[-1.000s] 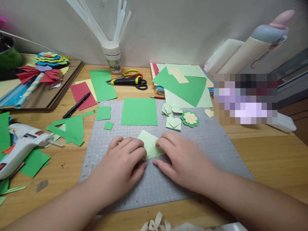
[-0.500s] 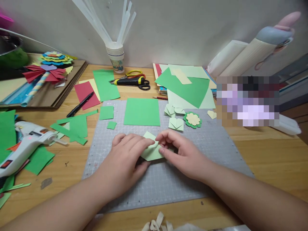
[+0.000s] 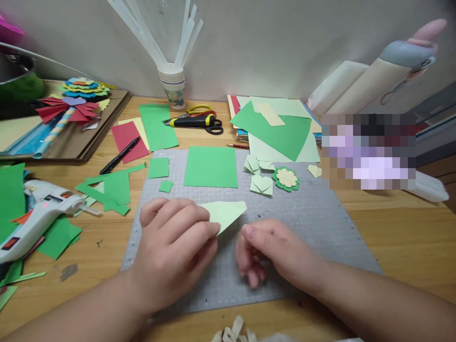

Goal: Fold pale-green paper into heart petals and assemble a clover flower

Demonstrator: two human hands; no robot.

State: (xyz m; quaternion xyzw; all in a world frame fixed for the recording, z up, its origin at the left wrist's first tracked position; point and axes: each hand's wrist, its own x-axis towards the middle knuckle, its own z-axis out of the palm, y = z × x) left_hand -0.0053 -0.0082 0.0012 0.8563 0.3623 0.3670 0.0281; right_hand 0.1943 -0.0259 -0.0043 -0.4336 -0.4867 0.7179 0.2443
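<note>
Between its thumb and fingers my left hand (image 3: 180, 237) grips a folded pale green paper (image 3: 228, 212), raised over the grey cutting mat (image 3: 306, 266). My right hand (image 3: 269, 249) hovers just to the right of that paper, apart from it. Its fingers are curled and partly blurred, with nothing visible in them. Beyond the hands lie a green paper square (image 3: 211, 166), several folded pale green hearts (image 3: 261, 185) and a green flower with a cream centre (image 3: 286, 179). Two smaller green pieces, one a square (image 3: 158, 167), rest at the mat's left.
At the left are a white glue gun (image 3: 53, 204) and green scraps (image 3: 117, 190). A black pen (image 3: 119, 155) lies on red paper (image 3: 128, 137). Behind stand paper cups (image 3: 174, 92) with glue sticks, near a utility knife (image 3: 192, 120) and scissors. Stacked papers (image 3: 285, 135) sit back right.
My right hand has let go of the pale green paper and moved down toward me. My left hand has lifted and tilted the paper, turning it on the way.
</note>
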